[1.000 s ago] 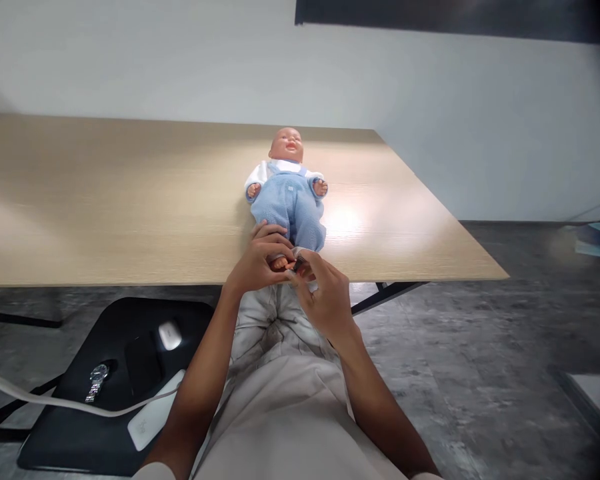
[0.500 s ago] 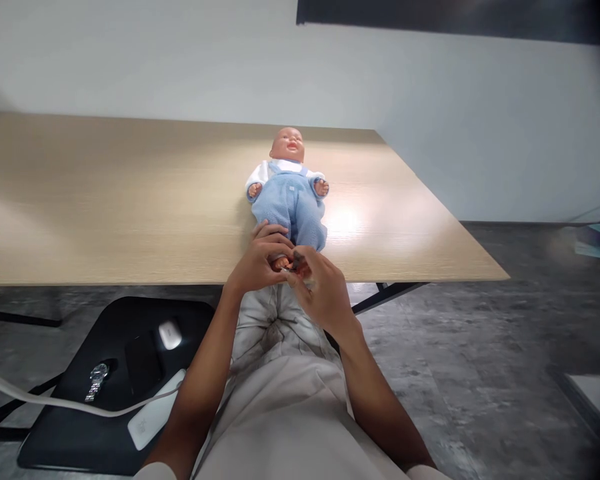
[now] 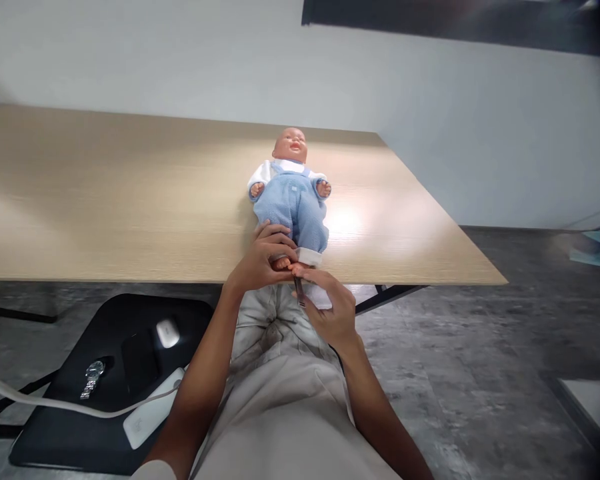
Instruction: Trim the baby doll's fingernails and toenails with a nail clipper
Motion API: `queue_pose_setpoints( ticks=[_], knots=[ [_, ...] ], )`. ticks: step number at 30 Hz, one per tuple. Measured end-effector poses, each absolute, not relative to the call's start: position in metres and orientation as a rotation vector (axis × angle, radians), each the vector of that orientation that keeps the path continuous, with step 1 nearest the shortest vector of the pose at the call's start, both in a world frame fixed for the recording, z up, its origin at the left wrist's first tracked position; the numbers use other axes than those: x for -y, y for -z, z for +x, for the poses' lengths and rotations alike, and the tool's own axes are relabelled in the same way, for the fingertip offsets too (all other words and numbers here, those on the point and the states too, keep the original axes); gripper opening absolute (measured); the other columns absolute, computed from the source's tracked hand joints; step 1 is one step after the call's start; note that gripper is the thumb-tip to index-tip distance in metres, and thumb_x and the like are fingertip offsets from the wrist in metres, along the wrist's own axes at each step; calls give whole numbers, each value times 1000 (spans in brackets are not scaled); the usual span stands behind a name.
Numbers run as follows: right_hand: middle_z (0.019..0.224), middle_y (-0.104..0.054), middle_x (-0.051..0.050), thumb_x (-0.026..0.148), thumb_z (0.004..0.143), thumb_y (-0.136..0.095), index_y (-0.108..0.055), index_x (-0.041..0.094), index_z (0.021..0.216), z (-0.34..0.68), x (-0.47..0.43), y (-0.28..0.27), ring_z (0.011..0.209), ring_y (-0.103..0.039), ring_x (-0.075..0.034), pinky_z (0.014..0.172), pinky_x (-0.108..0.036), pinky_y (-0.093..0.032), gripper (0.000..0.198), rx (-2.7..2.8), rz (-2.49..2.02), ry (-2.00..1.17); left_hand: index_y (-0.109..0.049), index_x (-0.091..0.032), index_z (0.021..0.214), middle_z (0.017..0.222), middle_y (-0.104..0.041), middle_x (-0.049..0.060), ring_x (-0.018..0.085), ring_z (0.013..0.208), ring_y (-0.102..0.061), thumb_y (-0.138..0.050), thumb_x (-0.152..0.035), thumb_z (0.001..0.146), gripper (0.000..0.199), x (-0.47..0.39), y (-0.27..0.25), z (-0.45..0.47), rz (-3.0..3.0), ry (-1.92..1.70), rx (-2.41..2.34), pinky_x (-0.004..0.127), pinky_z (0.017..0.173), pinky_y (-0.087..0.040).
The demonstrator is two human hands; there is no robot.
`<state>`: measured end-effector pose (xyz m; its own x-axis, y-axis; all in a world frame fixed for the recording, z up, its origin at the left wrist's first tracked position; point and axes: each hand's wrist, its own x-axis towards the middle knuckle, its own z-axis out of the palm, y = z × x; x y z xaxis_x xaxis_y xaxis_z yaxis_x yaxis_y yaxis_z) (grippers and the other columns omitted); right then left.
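Observation:
A baby doll (image 3: 293, 193) in light blue overalls and a white top lies on its back, its feet at the table's near edge. My left hand (image 3: 263, 260) is wrapped around the doll's lower leg and foot on the left, with toes showing past the fingers. In my right hand (image 3: 333, 310), thumb and fingers pinch a small dark metal nail clipper (image 3: 299, 292). Its upper end is close to the toes of the doll's other foot (image 3: 299, 268), below the white trouser cuff (image 3: 310, 257). Whether it touches a toe I cannot tell.
The wooden table (image 3: 130, 213) ends just in front of my lap. At lower left, a black chair seat (image 3: 60, 433) holds a wristwatch (image 3: 93, 377), a dark phone (image 3: 139, 363), a small white case (image 3: 167, 333) and a white power bank (image 3: 147, 420) with a cable (image 3: 80, 410).
My right hand has moved slightly down and right, uncovering the doll's foot and cuff on the right. The nail clipper now shows more plainly. My left hand keeps its hold.

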<state>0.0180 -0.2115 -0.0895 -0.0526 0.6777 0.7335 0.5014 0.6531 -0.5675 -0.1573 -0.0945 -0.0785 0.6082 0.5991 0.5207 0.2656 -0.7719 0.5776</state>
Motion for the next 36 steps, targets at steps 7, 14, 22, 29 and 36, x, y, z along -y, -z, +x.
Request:
queue_pose_setpoints(
  ticks=[7,14,22,29,36],
  knots=[
    [117,-74,-8,2,90,-62,-65,27,125,9,208,97,116,-70,-26,94,-48,-62,43,1791,-889,46,-75,-25,84,103,-77,2,28,131,-55,-84,-37,78,16,94,79,-157,2384,-1016,-680,51,128,-17],
    [117,-73,-10,-1,91,-62,-66,19,120,3,207,109,118,-66,-28,95,-49,-60,36,1781,-899,134,-75,-25,84,103,-77,3,28,131,-55,-79,-37,82,13,93,80,-157,2379,-1031,-661,51,128,-18],
    [113,-70,-9,2,94,-61,-64,15,117,-5,207,107,116,-65,-26,93,-47,-61,27,1732,-927,185,-76,-24,84,102,-77,3,28,130,-55,-80,-35,81,12,93,80,-158,2374,-1036,-654,51,127,-19],
    [111,-71,-9,1,94,-57,-65,21,120,-9,207,106,117,-63,-26,95,-48,-60,33,1758,-992,185,-78,-25,85,103,-77,2,28,130,-55,-74,-32,85,8,92,82,-158,2369,-1040,-647,51,127,-18],
    [111,-71,-9,3,95,-59,-64,20,123,-8,207,104,117,-63,-27,95,-48,-59,33,1758,-997,173,-78,-25,86,103,-77,2,27,130,-55,-74,-32,86,7,91,83,-158,2373,-1044,-635,50,126,-19]
  ],
)
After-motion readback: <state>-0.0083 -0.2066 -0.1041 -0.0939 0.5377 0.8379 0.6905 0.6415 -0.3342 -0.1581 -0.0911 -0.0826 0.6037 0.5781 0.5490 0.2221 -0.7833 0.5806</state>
